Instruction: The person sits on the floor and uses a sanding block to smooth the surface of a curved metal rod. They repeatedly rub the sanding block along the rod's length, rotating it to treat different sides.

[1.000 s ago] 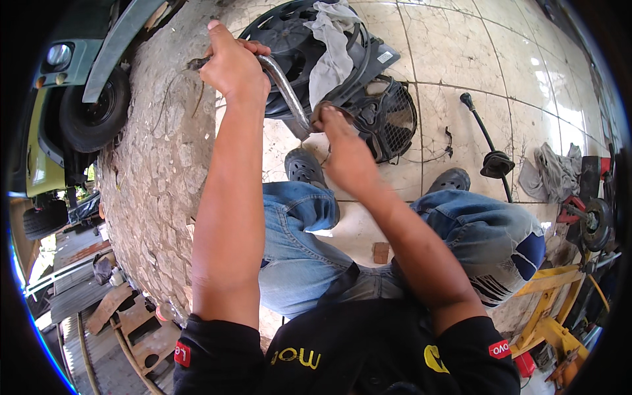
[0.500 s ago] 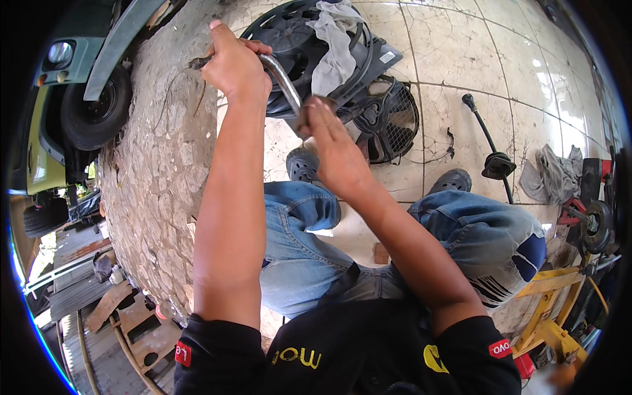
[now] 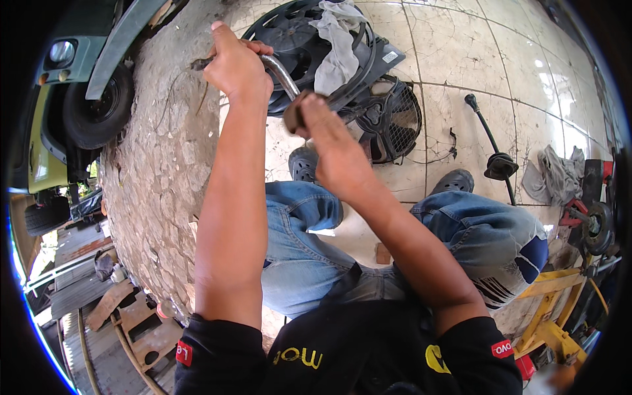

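My left hand (image 3: 238,66) is closed around a bent metal rod (image 3: 282,74), its thumb pointing up. A dark end of the rod sticks out on the hand's far left side. The shiny bare length slopes down to the right toward my right hand (image 3: 339,148). That hand's fingers lie close together, pressing a small brown piece (image 3: 297,115), perhaps sandpaper, at the rod's lower end. Blur and the fingers hide how the piece sits on the rod. Behind it lies a black radiator fan (image 3: 283,36) with a grey rag (image 3: 337,52) draped over it.
A smaller black fan with a grille (image 3: 401,122) lies on the tiled floor. To its right are a black lever with a rubber boot (image 3: 501,166) and a grey cloth (image 3: 556,176). A yellow metal frame (image 3: 546,309) stands at lower right. Rough stone ground and a vehicle wheel (image 3: 99,108) are at left.
My right hand has shifted slightly, and the brown piece now shows farther left of its fingers. The left hand keeps its grip on the rod, nearly still.
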The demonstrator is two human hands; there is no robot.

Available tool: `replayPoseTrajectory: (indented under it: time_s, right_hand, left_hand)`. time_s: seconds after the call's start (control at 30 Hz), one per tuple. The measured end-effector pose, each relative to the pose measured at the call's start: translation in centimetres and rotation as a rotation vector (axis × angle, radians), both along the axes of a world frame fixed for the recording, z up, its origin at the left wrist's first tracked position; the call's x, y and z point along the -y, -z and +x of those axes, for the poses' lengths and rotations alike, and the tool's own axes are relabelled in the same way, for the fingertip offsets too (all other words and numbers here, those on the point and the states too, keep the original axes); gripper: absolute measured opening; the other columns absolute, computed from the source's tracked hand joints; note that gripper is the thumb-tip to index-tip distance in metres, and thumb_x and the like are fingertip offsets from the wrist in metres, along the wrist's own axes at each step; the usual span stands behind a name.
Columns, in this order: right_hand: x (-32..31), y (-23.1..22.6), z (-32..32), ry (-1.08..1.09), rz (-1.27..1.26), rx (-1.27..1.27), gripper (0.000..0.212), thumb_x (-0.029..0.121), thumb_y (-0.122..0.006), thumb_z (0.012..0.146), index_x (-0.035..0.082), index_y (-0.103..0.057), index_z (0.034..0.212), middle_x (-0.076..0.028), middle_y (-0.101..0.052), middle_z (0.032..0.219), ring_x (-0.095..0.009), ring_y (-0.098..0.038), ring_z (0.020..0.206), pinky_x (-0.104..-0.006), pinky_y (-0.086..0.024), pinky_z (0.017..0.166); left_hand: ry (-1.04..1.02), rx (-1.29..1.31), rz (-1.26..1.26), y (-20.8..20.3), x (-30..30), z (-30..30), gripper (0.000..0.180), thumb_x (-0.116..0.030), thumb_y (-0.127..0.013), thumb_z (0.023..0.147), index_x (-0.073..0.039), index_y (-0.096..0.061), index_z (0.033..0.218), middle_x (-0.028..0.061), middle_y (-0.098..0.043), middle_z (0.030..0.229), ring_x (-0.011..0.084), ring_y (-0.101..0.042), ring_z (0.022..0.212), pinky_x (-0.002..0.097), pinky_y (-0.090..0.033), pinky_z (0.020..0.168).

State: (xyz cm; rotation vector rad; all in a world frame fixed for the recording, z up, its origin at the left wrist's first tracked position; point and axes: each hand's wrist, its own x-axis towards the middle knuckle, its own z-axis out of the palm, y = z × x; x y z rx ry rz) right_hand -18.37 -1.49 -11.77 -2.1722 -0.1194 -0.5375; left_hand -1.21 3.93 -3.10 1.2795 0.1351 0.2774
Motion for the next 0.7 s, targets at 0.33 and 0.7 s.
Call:
replayPoseTrajectory:
  time_s: [0.33,0.7]
  right_hand:
    - [0.8,2.1,-0.2,0.019,0.164,-0.180,0.068,-0.010,-0.052,0.074,-0.008,-0.038,0.141,-0.029,-0.041,0.145,-0.041,-0.038,0.138,-0.0450,-0.032,0.115]
    - [1.8,3.3,0.3,0.044,0.141,-0.132,0.064,-0.012,-0.049,0.076,-0.007,-0.042,0.139,-0.028,-0.048,0.139,-0.040,-0.043,0.135,-0.0440,-0.032,0.115]
  left_hand:
    - [0.034,0.013,-0.016,-0.1,0.2,-0.1,0.047,-0.035,-0.055,0.098,-0.003,-0.044,0.066,0.0094,-0.044,0.048,0.0224,-0.050,0.043,0.0377,-0.047,0.047]
    - [0.040,0.020,-0.029,-0.2,0.0,0.2,0.051,-0.036,-0.055,0.097,-0.006,-0.042,0.058,0.0098,-0.044,0.049,0.0230,-0.049,0.043,0.0382,-0.047,0.047]
